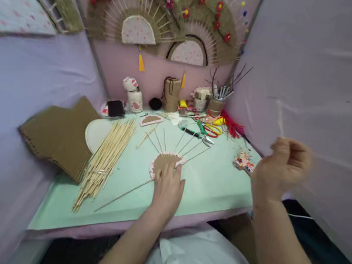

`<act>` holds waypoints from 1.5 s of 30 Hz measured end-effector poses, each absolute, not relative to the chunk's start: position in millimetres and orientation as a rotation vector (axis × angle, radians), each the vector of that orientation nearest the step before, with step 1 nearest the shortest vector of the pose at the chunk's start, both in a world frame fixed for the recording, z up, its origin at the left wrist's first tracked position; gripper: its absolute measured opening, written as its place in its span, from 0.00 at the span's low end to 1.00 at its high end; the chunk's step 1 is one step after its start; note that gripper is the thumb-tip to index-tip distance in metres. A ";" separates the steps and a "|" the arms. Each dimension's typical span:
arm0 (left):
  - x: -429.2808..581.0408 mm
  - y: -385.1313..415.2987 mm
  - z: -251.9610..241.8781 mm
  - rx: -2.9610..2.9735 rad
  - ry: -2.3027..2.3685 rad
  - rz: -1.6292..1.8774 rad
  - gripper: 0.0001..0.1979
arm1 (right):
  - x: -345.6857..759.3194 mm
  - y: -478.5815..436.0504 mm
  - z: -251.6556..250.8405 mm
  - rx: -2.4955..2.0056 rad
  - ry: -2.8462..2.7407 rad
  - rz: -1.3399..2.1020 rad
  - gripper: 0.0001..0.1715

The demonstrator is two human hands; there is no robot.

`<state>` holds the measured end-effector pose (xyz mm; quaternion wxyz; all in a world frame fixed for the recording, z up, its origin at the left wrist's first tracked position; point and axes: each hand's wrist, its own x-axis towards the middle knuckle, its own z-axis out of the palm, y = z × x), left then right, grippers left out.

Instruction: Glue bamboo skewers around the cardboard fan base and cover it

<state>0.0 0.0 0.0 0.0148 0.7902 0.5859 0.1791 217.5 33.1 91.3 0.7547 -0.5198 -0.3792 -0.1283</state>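
On the table, a half-circle of brown cardboard with a pink-and-white rim has several thin sticks fanning out from its far edge. My left hand lies over its near edge, fingers stretched out and pressing on it. One long stick runs out to the left from beneath that hand. Raised to the right, above the table's right end, my right hand is closed in a pinch. A thin pale stick, smeared by motion, points up from its fingers.
A pile of bamboo sticks lies at left beside folded cardboard. Green-handled pliers and scissors lie behind the half-circle. A glue gun is at right. Decorated fans hang on the back wall.
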 end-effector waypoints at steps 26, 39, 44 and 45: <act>-50.3 33.0 29.9 2.234 2.129 0.313 0.37 | 333.8 161.2 50.8 -2.371 -1.475 0.272 0.19; -54.0 37.5 22.9 2.248 2.118 0.326 0.35 | 357.3 183.0 29.8 -2.526 -1.505 0.290 0.19; -54.7 38.3 22.4 2.230 2.094 0.332 0.36 | 357.3 179.5 25.5 -2.590 -1.513 0.246 0.20; -54.4 38.0 23.1 2.224 2.092 0.326 0.37 | 356.4 178.1 25.9 -2.599 -1.524 0.243 0.20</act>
